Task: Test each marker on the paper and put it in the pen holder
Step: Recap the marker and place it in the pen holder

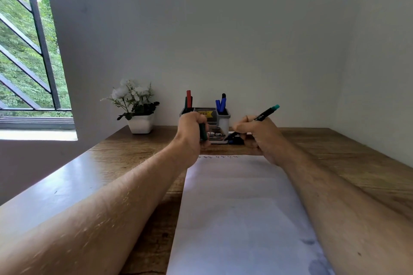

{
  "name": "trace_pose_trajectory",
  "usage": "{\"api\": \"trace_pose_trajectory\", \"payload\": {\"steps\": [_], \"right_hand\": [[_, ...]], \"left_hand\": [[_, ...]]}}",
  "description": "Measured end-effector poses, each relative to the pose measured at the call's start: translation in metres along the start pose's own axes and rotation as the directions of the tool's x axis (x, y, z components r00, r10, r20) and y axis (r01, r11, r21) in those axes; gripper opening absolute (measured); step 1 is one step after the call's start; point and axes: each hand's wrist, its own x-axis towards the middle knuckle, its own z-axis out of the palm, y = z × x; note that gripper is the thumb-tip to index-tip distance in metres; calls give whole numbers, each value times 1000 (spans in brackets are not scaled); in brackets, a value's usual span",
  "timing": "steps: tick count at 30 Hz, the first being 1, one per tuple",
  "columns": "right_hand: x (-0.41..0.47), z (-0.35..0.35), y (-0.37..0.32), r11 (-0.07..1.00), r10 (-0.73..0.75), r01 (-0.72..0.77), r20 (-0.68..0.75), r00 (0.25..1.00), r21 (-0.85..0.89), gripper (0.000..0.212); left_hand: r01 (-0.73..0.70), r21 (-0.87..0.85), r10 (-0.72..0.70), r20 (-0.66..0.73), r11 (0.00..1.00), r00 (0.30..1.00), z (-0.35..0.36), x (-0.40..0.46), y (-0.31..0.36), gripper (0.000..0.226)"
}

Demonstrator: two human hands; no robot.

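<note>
Markers already stood in the pen holder (220, 118): a red one (188, 98) with darker ones in its left cup, and blue ones (220, 105) with a black one in its right cup. Small test scribbles (218, 157) ran along the far edge of the paper (234, 207), so several pens looked to have been tried and stowed. The right hand (257, 134) gripped a teal-ended marker (266, 113) in a writing hold, its tip pointing down toward the far side of the sheet; whether it touched anything could not be told. The left hand (193, 127) was clenched around a dark green piece (203, 131), probably that marker's cap. Something dark and blue (235, 140) lay on the surface (335, 152) just beside the holder, perhaps more markers awaiting their turn.

As for room, the holder sat against the wall (223, 40), with a potted plant (136, 107) near it on the left. Most of the paper lay bare toward the person, and the surface right of it was open, though the forearms crossed both sides of the sheet.
</note>
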Motion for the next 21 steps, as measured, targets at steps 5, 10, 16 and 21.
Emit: {"api": "trace_pose_trajectory", "payload": {"steps": [5,10,16,21], "right_hand": [[0,1,-2,973,19,-28,41,999,228,24],[-6,3,-10,920,31,-44,40,999,390,15],[-12,1,-16,883,17,-15,-1,1000,469,21],[-11,4,-14,899,8,-10,7,1000,438,20]], "left_hand": [[-81,-23,78,-110,996,991,3,-4,6,23],[-111,-11,111,-48,994,993,5,-2,5,26],[-132,-81,124,-88,988,988,3,0,2,20],[-167,-107,157,-92,980,983,2,0,5,18]]}}
